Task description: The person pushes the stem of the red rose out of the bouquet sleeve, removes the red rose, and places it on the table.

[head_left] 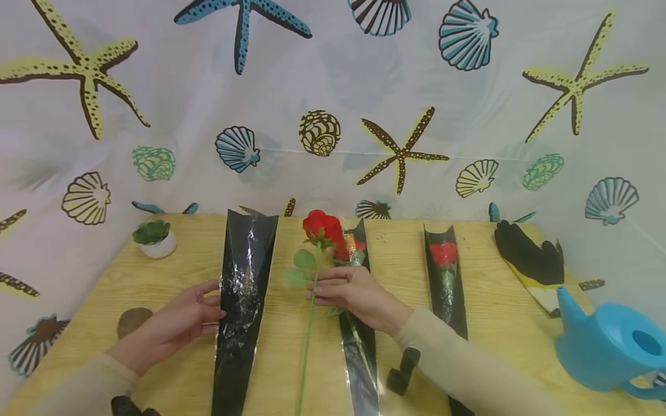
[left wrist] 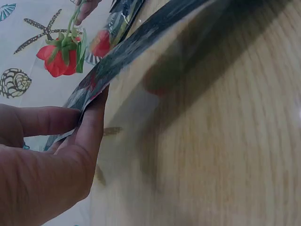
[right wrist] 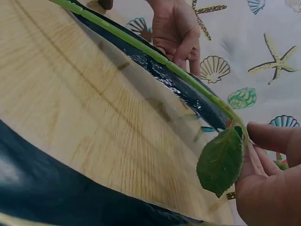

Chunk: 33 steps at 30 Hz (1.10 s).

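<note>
Wooden table (head_left: 171,271) carries the work, set before a sheet printed with shells and starfish. Largest item in hand is the empty black sleeve (head_left: 243,289), a cellophane cone lying flat, wide mouth away from the person, point toward them. Judged thin, light, crackly and slippery; it would crease easily and is best taken by an edge near the middle, not at the mouth. The left hand (head_left: 174,323) does this: thumb and fingers pinch the sleeve's left edge, closed on it and lifting it slightly off the wood, palm turned inward, forearm low over the table.

Next, the red rose (head_left: 322,228), just right of the sleeve, bloom away from the person, long green stem (head_left: 307,346) running back toward them. Judged artificial, light, with a flexible stem and a soft head; hold at the upper stem, below the leaves. The right hand (head_left: 354,292) pinches it there, fingertips closed on the stem beside a leaf (right wrist: 221,162), wrist low, over a second, filled sleeve (head_left: 359,346).
</note>
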Each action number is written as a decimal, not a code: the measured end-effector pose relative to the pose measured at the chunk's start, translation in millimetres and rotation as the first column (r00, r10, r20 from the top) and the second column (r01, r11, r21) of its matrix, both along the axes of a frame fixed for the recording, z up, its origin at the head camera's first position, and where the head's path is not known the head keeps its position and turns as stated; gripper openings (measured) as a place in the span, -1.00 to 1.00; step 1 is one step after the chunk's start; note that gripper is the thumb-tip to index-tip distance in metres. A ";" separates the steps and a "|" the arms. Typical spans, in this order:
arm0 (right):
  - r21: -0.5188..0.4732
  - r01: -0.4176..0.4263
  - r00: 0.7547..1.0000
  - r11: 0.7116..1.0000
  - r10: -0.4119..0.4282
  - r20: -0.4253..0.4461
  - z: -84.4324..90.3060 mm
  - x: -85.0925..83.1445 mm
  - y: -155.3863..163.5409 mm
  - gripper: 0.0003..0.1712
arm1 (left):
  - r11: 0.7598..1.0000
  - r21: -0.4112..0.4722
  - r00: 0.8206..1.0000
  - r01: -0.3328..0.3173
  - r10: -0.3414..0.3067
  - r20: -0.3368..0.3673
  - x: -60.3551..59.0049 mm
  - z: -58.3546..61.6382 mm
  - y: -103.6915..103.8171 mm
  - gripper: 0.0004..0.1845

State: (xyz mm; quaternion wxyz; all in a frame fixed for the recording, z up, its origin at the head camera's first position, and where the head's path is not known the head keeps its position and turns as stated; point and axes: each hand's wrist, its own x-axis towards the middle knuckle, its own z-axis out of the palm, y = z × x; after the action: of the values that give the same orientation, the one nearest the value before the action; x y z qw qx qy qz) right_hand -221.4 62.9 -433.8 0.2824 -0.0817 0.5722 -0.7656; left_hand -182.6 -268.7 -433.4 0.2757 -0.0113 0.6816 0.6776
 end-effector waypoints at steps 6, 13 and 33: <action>0.032 -0.059 0.998 0.998 0.058 0.038 -2.7 -9.2 -25.1 -0.53 | 0.999 -0.008 0.999 -0.045 0.045 -0.018 -5.9 -13.5 -10.8 -0.10; 0.050 -0.050 0.997 0.997 0.048 0.053 -9.5 -16.7 -56.1 -0.52 | 0.992 -0.064 0.994 -0.108 0.108 -0.003 -14.3 -20.7 -28.1 -0.07; 0.187 -0.026 0.988 0.982 0.054 -0.146 22.1 -38.0 -26.3 -0.47 | 0.784 -0.589 0.934 -0.193 -0.037 -0.356 -23.5 9.1 -18.7 -0.16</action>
State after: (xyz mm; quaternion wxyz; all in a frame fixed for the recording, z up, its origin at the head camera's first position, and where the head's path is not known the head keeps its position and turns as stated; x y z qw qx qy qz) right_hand -259.4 36.6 -411.8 0.2601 -0.1244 0.6586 -0.6951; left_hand -206.1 -287.4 -424.4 0.1031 -0.0090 0.9014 0.4203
